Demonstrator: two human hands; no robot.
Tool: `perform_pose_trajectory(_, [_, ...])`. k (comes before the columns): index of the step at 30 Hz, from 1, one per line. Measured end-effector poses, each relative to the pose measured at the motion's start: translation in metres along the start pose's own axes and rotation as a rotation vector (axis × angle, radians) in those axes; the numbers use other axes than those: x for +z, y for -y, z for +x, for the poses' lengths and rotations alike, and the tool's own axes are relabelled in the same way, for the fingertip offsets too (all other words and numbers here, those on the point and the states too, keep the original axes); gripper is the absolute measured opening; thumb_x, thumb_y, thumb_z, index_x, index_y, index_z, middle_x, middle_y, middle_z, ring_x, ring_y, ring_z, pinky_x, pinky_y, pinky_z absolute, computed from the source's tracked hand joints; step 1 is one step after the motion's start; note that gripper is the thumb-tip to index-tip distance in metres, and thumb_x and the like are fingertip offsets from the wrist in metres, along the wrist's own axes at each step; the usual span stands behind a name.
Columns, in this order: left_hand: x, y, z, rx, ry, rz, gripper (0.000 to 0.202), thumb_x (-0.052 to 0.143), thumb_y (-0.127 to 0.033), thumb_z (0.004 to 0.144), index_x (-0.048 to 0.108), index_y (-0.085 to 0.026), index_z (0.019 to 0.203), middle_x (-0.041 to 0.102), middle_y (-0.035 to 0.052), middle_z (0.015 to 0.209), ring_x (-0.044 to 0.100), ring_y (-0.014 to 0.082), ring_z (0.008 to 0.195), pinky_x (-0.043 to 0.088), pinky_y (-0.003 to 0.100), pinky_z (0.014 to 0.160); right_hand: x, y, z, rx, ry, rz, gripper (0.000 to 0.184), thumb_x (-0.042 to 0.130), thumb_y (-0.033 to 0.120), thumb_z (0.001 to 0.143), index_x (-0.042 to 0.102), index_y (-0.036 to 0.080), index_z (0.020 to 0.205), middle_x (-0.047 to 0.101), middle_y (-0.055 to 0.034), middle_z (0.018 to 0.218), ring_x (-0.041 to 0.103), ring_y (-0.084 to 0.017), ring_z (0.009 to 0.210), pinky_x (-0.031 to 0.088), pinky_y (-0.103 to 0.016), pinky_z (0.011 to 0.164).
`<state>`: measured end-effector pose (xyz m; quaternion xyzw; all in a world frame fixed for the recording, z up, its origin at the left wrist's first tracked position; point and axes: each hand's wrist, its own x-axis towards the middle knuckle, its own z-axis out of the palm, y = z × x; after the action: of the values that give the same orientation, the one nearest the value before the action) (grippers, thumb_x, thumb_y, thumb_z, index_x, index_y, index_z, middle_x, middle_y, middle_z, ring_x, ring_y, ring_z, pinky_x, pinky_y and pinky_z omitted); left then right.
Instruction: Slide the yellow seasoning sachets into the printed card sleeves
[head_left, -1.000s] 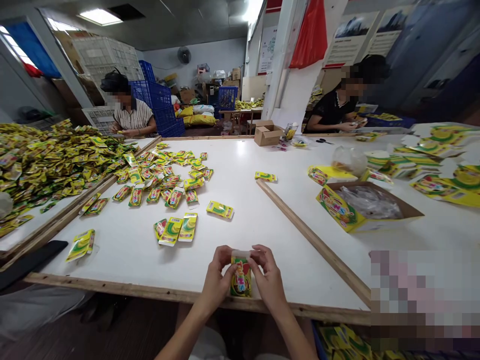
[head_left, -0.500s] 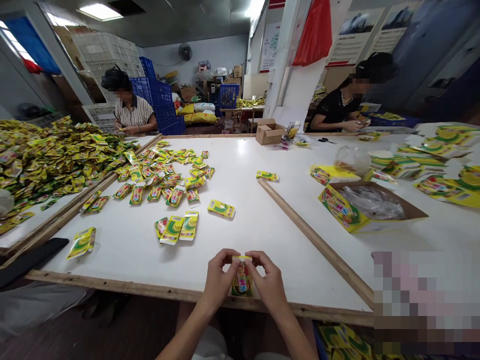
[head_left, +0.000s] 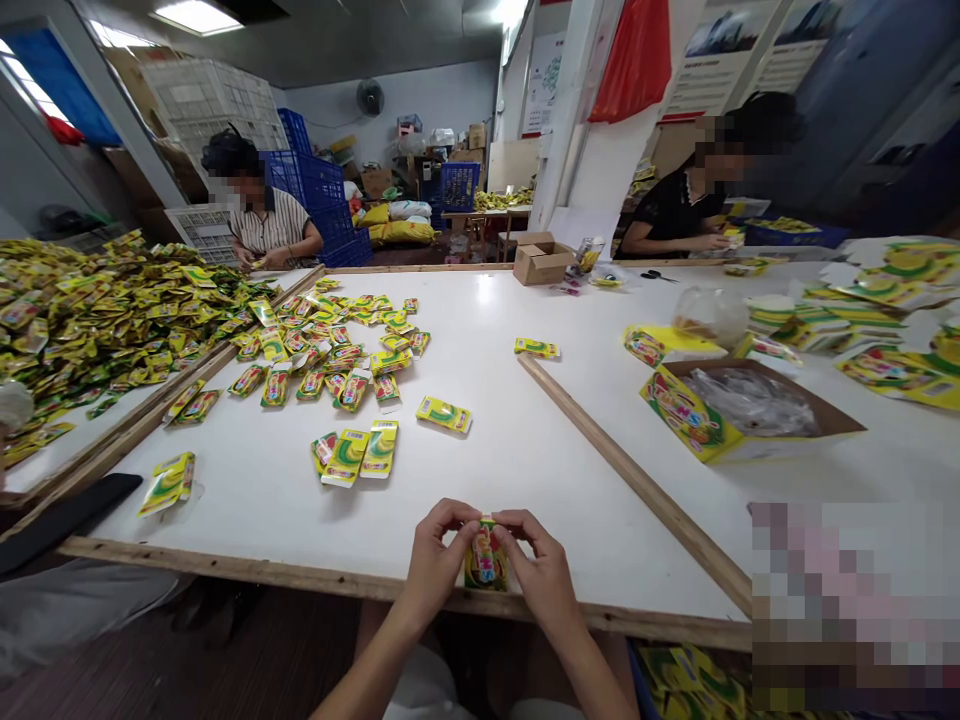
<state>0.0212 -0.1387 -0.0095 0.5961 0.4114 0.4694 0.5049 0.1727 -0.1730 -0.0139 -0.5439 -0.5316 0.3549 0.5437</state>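
Observation:
Both hands meet at the near edge of the white table (head_left: 510, 470). My left hand (head_left: 435, 560) and my right hand (head_left: 541, 568) each pinch the top of one small colourful sachet (head_left: 484, 565) held upright between them, fingers closed on it. A group of three yellow-green packets (head_left: 356, 452) lies just beyond, to the left. A single packet (head_left: 444, 413) lies a little farther out.
Several packets (head_left: 322, 345) spread across the table's left half, with a big heap (head_left: 97, 315) on the neighbouring table. A wooden strip (head_left: 615, 460) runs diagonally at right, beside an open printed carton (head_left: 739, 405). Two people sit at the far side. A cardboard box (head_left: 538, 262) stands there.
The sachet's clear top has been folded down between my fingers, and my hands have sunk slightly toward the table edge. The view has shifted a little.

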Motion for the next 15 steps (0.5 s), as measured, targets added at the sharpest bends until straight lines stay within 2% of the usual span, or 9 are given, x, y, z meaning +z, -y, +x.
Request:
perform_pose_trajectory(5, [0.001, -0.003, -0.003, 0.137, -0.013, 0.105, 0.012, 0.057, -0.022, 0.087, 0.069, -0.018, 0.087, 0.067, 0.0067, 0.09, 0.063, 0.0201, 0.089, 0.05, 0.032, 0.079, 0.003, 0.003, 0.0, -0.037, -0.009, -0.02, 0.023, 0.06, 0.04, 0.086, 0.069, 0.019, 0.087, 0.07, -0.0075, 0.087, 0.065, -0.022, 0.081, 0.052, -0.032, 0.073])
perform_pose_trajectory(9, [0.0, -0.004, -0.008, 0.131, 0.088, 0.125, 0.017, 0.055, -0.024, 0.089, 0.065, -0.021, 0.102, 0.066, 0.0076, 0.1, 0.062, 0.0207, 0.093, 0.05, 0.032, 0.079, 0.001, 0.013, -0.006, -0.055, -0.094, -0.062, 0.025, 0.058, 0.043, 0.086, 0.068, 0.02, 0.086, 0.07, -0.0072, 0.086, 0.065, -0.023, 0.081, 0.053, -0.032, 0.073])
perform_pose_trajectory(11, [-0.003, -0.004, -0.003, 0.128, 0.108, 0.15, 0.024, 0.054, -0.026, 0.09, 0.061, -0.022, 0.112, 0.064, 0.0084, 0.108, 0.062, 0.0206, 0.094, 0.051, 0.033, 0.08, -0.019, 0.02, -0.016, -0.065, -0.184, -0.125, 0.026, 0.057, 0.045, 0.085, 0.068, 0.022, 0.085, 0.069, -0.0071, 0.087, 0.064, -0.023, 0.082, 0.053, -0.032, 0.074])
perform_pose_trajectory(12, [-0.005, -0.003, 0.004, 0.139, 0.094, 0.181, 0.026, 0.053, -0.027, 0.09, 0.059, -0.023, 0.115, 0.063, 0.0087, 0.111, 0.062, 0.0208, 0.095, 0.051, 0.034, 0.081, -0.035, 0.022, -0.024, -0.062, -0.228, -0.169, 0.025, 0.057, 0.046, 0.084, 0.068, 0.023, 0.084, 0.069, -0.007, 0.087, 0.064, -0.024, 0.082, 0.053, -0.032, 0.073])
perform_pose_trajectory(15, [-0.015, 0.001, 0.043, 0.196, 0.012, 0.38, 0.032, 0.055, -0.023, 0.087, 0.055, -0.024, 0.119, 0.059, 0.0094, 0.117, 0.058, 0.0239, 0.105, 0.048, 0.039, 0.09, -0.109, 0.024, -0.053, -0.015, -0.368, -0.356, 0.022, 0.061, 0.045, 0.08, 0.068, 0.026, 0.086, 0.069, -0.0063, 0.086, 0.063, -0.025, 0.08, 0.052, -0.031, 0.069])
